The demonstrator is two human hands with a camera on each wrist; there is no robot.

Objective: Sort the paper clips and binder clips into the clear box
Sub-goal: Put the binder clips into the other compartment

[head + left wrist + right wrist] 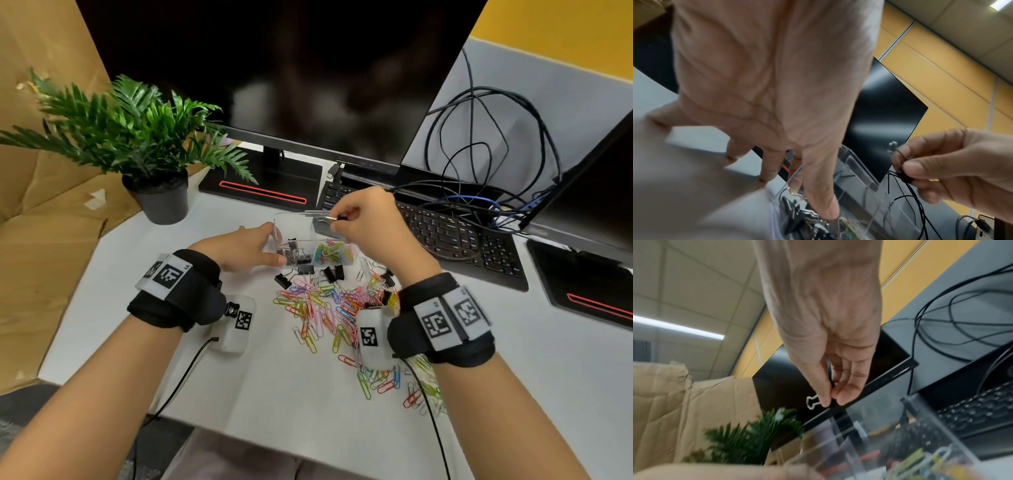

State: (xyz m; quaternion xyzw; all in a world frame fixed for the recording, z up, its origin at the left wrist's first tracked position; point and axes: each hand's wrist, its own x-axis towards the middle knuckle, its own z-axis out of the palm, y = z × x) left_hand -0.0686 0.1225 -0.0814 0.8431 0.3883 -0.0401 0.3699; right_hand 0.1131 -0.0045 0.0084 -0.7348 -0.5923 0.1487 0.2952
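Both hands meet at the clear box (294,219): the right hand (368,219) pinches a binder clip (812,401) above it, while the left hand (245,246), fingers straight, steadies its left wall. Loose paper clips (322,308) lie just nearer, between the wrists.

Your left hand (766,84) fills most of the frame, fingers spread, the forefinger reaching down into the clear box (859,178) just above the binder clips (797,219) inside. At right your right hand (953,165) pinches a black binder clip (900,162) above the box. A dark monitor (884,110) stands behind.
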